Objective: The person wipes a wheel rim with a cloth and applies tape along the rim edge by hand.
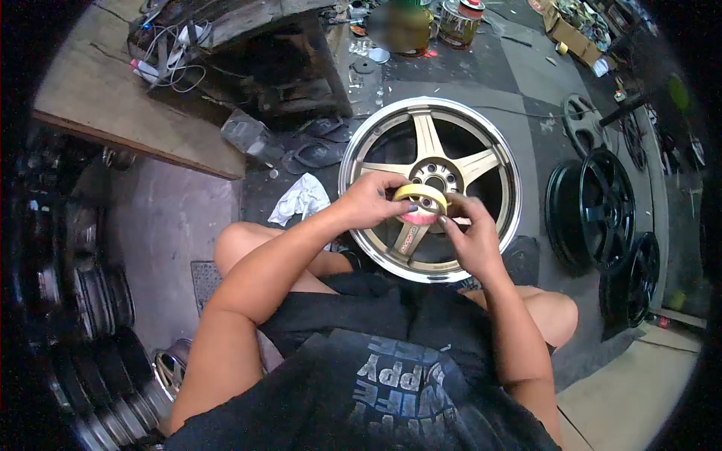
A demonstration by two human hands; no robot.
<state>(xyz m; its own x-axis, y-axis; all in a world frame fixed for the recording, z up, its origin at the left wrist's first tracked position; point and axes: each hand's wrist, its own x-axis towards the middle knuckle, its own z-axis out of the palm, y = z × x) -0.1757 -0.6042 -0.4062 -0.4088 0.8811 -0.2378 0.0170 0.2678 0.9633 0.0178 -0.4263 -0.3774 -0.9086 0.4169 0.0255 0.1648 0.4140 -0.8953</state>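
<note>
A roll of yellow masking tape (418, 192) is held between my two hands, above the hub of a gold five-spoke wheel rim (474, 166) with a polished lip. My left hand (374, 200) pinches the roll's left side between thumb and fingers. On the roll's right side, my right hand (471, 233) has its thumb and fingers closed at the edge. Pink shows on the lower inside of the roll. The wheel lies face up in front of my crossed legs, and red lettering marks its lower spoke.
A crumpled white cloth (301, 199) lies left of the wheel, near a clear plastic container (249, 137) and dark sandals (318, 155). Black wheels (606, 210) stand at the right. Cans (459, 24) sit at the back. Stacked rims (101, 293) line the left side.
</note>
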